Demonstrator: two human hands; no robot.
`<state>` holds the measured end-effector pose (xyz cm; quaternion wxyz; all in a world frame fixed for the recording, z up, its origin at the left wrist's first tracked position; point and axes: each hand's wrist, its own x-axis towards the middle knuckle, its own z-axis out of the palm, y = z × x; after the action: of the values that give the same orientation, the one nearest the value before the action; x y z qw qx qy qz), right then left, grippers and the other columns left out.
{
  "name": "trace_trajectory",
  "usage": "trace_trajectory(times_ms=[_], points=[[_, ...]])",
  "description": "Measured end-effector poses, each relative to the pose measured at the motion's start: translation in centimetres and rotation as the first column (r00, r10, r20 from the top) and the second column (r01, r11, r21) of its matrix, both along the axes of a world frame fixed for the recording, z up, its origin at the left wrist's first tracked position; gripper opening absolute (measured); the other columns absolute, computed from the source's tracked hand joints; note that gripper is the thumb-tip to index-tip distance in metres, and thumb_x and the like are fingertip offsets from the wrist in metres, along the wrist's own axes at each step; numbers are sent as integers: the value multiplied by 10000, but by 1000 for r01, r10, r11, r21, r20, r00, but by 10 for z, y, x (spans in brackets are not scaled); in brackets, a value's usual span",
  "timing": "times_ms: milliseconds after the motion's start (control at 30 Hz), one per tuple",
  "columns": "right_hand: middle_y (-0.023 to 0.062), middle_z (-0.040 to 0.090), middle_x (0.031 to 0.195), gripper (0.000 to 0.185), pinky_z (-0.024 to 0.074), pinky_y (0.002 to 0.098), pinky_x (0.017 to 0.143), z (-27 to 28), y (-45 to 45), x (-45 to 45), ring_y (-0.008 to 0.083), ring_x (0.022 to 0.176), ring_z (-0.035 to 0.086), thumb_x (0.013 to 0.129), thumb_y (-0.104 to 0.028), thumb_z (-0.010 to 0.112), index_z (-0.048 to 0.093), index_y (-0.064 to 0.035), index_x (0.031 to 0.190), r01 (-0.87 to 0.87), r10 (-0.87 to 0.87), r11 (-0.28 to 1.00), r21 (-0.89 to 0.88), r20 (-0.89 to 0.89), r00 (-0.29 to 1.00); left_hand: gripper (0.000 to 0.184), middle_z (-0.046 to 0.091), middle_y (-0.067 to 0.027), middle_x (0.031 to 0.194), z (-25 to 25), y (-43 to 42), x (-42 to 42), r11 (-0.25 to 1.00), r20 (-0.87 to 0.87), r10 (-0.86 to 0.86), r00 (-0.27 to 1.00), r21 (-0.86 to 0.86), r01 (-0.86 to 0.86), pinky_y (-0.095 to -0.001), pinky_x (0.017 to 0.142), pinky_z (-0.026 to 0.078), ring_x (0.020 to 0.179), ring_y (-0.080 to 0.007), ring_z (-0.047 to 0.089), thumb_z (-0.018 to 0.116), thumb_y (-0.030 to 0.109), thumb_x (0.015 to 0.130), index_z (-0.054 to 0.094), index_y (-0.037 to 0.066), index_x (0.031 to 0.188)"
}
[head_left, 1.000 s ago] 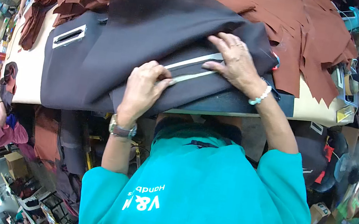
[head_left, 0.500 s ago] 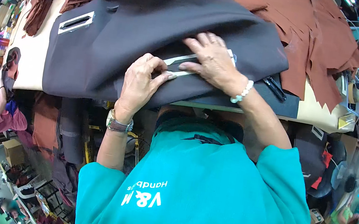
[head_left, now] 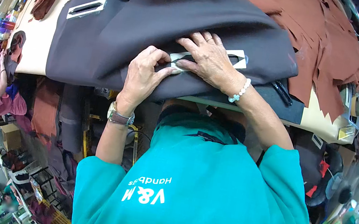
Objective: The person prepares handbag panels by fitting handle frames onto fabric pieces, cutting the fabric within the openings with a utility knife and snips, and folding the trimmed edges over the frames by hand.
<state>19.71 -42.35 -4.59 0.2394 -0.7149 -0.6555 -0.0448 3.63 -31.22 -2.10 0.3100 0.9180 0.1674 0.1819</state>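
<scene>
A large dark grey-brown sheet of material [head_left: 92,43], likely leather or fabric, is draped in folds over the work surface. Toward its front lies a narrow slot with a white border [head_left: 241,60], partly covered by my hands. My left hand [head_left: 142,74], with a watch on the wrist, pinches the left end of that border between thumb and fingers. My right hand [head_left: 212,63], wearing a bead bracelet, lies over the slot with its fingers spread on the dark sheet and its thumb toward my left hand.
A similar white-bordered slot [head_left: 86,8] shows at the sheet's upper left. Brown leather pieces [head_left: 331,56] are heaped at the back and right. A black zipper-like strip [head_left: 282,93] lies right of my forearm. Another person in pink [head_left: 4,102] is at the far left.
My right hand has shifted slightly left and down along the slot, and more of the slot's right end shows. My left hand keeps its pinch at the left end. The head view has tilted slightly.
</scene>
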Motion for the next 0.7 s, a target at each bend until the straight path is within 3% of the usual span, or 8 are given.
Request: trace_trajectory(times_ms=[133, 267, 367, 433, 467, 567, 700], points=[[143, 535, 1080, 595, 375, 449, 900, 2, -2, 2, 325, 1048, 486, 697, -434, 687, 534, -112, 1173, -49, 50, 999, 18, -36, 998, 291, 558, -99, 810, -2, 0, -1, 1000, 11, -4, 1000, -8, 4, -333, 673, 471, 737, -232, 564, 750, 156, 688, 595, 2, 879], [204, 518, 1121, 828, 360, 452, 946, 11, -8, 20, 365, 1062, 476, 608, -535, 725, 497, -44, 1236, -128, 115, 988, -88, -139, 984, 399, 569, -100, 889, 3, 2, -9, 1000, 13, -10, 1000, 18, 9, -312, 717, 473, 782, -218, 563, 773, 194, 674, 602, 2, 979], [205, 534, 1060, 655, 398, 440, 891, 24, -17, 48, 361, 1005, 506, 732, -479, 667, 521, -23, 1179, -67, 43, 988, -138, -166, 985, 487, 572, -147, 1017, 3, 4, -16, 997, 27, 37, 999, 68, -39, -360, 826, 465, 923, -271, 570, 758, 220, 704, 578, -8, 1094], [171, 546, 1041, 359, 423, 403, 871, 21, -14, 70, 332, 986, 526, 877, -275, 537, 544, -16, 1126, 28, -29, 1000, -13, -119, 992, 480, 568, -165, 1061, -7, 5, -13, 985, 125, 107, 986, 124, -122, -384, 854, 451, 965, -288, 562, 737, 233, 732, 572, -15, 1108], [159, 548, 1048, 329, 422, 403, 882, 23, -11, 77, 327, 1002, 526, 881, -244, 526, 545, -22, 1123, 19, -26, 999, -37, -177, 984, 425, 554, -194, 1111, -12, 7, -10, 978, 136, 150, 979, 128, -168, -407, 884, 427, 1010, -326, 546, 664, 231, 810, 559, -24, 1134], [147, 550, 1091, 311, 406, 396, 935, 27, 1, 91, 323, 1084, 508, 868, -184, 523, 540, -37, 1141, -40, 4, 991, -127, -272, 962, 380, 561, -190, 1055, -20, 17, 7, 954, 171, 255, 952, 115, -276, -422, 844, 433, 966, -359, 533, 610, 222, 851, 549, -23, 1135], [179, 555, 1141, 424, 399, 377, 952, 26, 5, 80, 321, 1079, 524, 790, -209, 635, 543, -13, 1155, -44, 20, 990, -130, -180, 983, 370, 564, -187, 1035, -40, 32, 17, 944, 86, 229, 970, 222, -243, -410, 819, 433, 959, -347, 526, 572, 215, 866, 531, -15, 1153]])
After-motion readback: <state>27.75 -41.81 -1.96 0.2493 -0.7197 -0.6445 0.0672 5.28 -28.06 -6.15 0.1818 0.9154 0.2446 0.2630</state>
